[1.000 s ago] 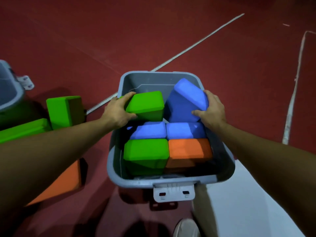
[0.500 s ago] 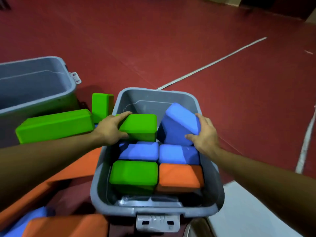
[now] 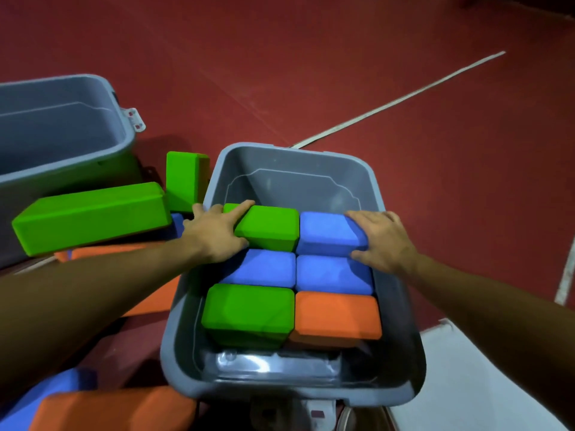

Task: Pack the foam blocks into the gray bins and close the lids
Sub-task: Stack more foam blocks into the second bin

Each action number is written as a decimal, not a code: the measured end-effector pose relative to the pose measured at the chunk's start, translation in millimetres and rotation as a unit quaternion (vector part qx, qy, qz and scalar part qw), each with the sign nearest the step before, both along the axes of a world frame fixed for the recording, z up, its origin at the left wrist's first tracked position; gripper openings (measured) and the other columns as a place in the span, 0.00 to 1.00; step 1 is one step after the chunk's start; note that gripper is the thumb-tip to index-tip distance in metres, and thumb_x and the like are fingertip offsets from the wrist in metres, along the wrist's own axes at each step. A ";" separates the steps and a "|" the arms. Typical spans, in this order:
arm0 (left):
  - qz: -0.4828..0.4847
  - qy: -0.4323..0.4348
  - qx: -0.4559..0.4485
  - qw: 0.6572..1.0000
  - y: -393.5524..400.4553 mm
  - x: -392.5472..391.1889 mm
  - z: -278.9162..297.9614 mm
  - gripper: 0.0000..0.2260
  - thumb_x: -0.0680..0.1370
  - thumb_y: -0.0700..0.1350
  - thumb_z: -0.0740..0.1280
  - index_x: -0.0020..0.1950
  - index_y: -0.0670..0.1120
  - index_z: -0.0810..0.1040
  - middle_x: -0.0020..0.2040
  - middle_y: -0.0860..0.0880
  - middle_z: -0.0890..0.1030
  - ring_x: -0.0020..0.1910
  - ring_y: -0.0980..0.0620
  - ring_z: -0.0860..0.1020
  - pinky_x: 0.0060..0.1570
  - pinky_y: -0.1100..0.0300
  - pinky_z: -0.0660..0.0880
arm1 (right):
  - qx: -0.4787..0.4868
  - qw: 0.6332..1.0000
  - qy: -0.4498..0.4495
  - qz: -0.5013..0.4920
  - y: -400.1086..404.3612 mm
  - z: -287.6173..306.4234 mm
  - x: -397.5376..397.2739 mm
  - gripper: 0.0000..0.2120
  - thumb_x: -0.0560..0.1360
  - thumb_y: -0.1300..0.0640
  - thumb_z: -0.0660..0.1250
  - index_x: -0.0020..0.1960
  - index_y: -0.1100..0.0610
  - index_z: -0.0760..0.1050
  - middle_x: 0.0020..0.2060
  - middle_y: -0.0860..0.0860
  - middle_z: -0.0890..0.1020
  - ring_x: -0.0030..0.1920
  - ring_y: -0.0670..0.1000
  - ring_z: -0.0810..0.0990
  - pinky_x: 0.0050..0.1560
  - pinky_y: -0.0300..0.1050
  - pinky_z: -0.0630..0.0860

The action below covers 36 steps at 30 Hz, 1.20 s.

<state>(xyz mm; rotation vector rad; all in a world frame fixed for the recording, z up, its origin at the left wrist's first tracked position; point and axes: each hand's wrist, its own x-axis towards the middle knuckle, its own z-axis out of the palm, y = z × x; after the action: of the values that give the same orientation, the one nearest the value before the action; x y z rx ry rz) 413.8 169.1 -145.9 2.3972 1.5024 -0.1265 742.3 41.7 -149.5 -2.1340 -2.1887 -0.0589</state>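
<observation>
Beneath everything lies the red floor (image 3: 311, 57), crossed by a white line (image 3: 401, 101). On it, straight ahead of you, stands the gray bin (image 3: 401, 306), lid off, with six foam blocks packed in two columns of three. A second gray bin (image 3: 62, 119) sits to your far left, open, its contents hidden from you.

Between the two bins a long green block (image 3: 90, 217) lies on its side on top of orange pieces (image 3: 149, 303), and a shorter green block (image 3: 183, 178) stands upright just beside the near bin's wall. More loose foam, orange (image 3: 115, 409) and blue (image 3: 46, 390), crowds your lower left.

Inside the bin, the near row holds a green block (image 3: 249, 312) and an orange block (image 3: 337, 315), the middle row two blue blocks (image 3: 261, 269), and the far row a green block (image 3: 270, 227) beside a blue block (image 3: 326, 231).

Your left hand (image 3: 214, 231) grips the far green block at its left end, fingers spread across its top. Your right hand (image 3: 385, 241) clasps the far blue block at its right end, thumb on the near side.
</observation>
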 end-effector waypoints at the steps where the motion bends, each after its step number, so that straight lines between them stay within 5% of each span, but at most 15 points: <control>1: -0.001 0.016 0.016 1.000 -2.8 2.4 0.1 0.38 0.71 0.64 0.62 0.74 0.71 0.43 0.71 0.43 0.66 0.66 0.33 0.61 0.62 0.39 0.67 | -0.001 1.000 -0.013 0.001 1.5 -1.2 -0.6 0.42 0.59 0.41 0.66 0.71 0.54 0.70 0.65 0.51 0.77 0.63 0.55 0.76 0.64 0.57 0.64; 13: -0.069 0.119 0.095 0.986 -13.1 4.2 -4.1 0.36 0.74 0.73 0.47 0.77 0.64 0.36 0.81 0.51 0.42 0.75 0.29 0.38 0.65 0.23 0.51 | -0.065 0.992 -0.085 0.066 0.4 -1.8 -5.0 0.39 0.69 0.28 0.50 0.70 0.49 0.72 0.66 0.51 0.77 0.66 0.56 0.74 0.66 0.74 0.56; 18: -0.127 0.105 0.099 0.981 -16.9 2.8 -2.4 0.49 0.63 0.83 0.37 0.79 0.60 0.42 0.81 0.56 0.44 0.77 0.38 0.35 0.65 0.22 0.49 | -0.027 0.990 -0.051 0.125 -1.4 -4.6 -10.5 0.45 0.69 0.22 0.51 0.68 0.55 0.75 0.63 0.55 0.78 0.62 0.58 0.77 0.69 0.66 0.62; 22: -0.163 0.133 0.109 0.972 -18.3 5.5 -5.5 0.58 0.59 0.85 0.36 0.80 0.51 0.42 0.81 0.53 0.45 0.80 0.47 0.43 0.65 0.23 0.49 | -0.036 0.990 -0.024 0.134 -4.0 -16.6 -25.3 0.46 0.65 0.23 0.58 0.68 0.56 0.74 0.67 0.56 0.75 0.63 0.59 0.74 0.64 0.54 0.73; 31: -0.240 0.157 0.123 0.950 -19.3 3.5 -10.6 0.53 0.63 0.83 0.34 0.79 0.52 0.36 0.80 0.41 0.44 0.80 0.45 0.43 0.71 0.31 0.38 | -0.045 0.994 0.006 0.101 2.7 -14.6 -24.5 0.47 0.59 0.20 0.59 0.63 0.54 0.78 0.63 0.53 0.77 0.55 0.59 0.75 0.59 0.54 0.76; 36: -0.265 0.133 0.059 0.953 -18.0 7.3 -12.4 0.58 0.62 0.84 0.41 0.80 0.44 0.37 0.80 0.42 0.39 0.79 0.45 0.40 0.76 0.42 0.42 | -0.043 0.990 0.006 0.131 0.4 -16.4 -29.9 0.47 0.67 0.21 0.53 0.65 0.58 0.76 0.64 0.60 0.76 0.58 0.64 0.75 0.62 0.60 0.74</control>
<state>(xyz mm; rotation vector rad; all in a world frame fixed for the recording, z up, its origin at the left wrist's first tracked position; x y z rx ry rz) 421.2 151.1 -158.3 2.9211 0.9355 -0.5094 712.4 42.2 -165.9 -1.8587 -2.4849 0.0669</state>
